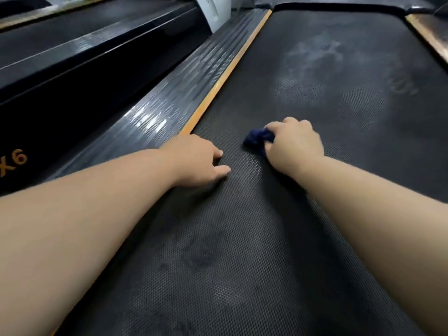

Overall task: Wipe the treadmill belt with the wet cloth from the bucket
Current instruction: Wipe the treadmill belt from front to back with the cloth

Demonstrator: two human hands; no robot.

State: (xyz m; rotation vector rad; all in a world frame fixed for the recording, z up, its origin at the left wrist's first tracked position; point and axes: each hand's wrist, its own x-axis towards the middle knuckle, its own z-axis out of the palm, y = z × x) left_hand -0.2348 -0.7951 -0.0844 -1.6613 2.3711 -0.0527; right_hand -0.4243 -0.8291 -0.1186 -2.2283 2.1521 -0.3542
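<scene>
The black textured treadmill belt [242,251] fills most of the head view and runs away from me. Pale dusty smudges mark its far part. My right hand [294,144] presses a bunched dark blue cloth [257,139] onto the belt near the middle; most of the cloth is hidden under the fingers. My left hand [196,161] rests flat on the belt near its left edge, fingers apart, holding nothing. No bucket is in view.
An orange strip [228,71] borders the belt on the left, with a ribbed grey side rail [169,98] beside it. A second black treadmill [72,69] stands further left. Another orange-edged rail [429,35] shows at the far right.
</scene>
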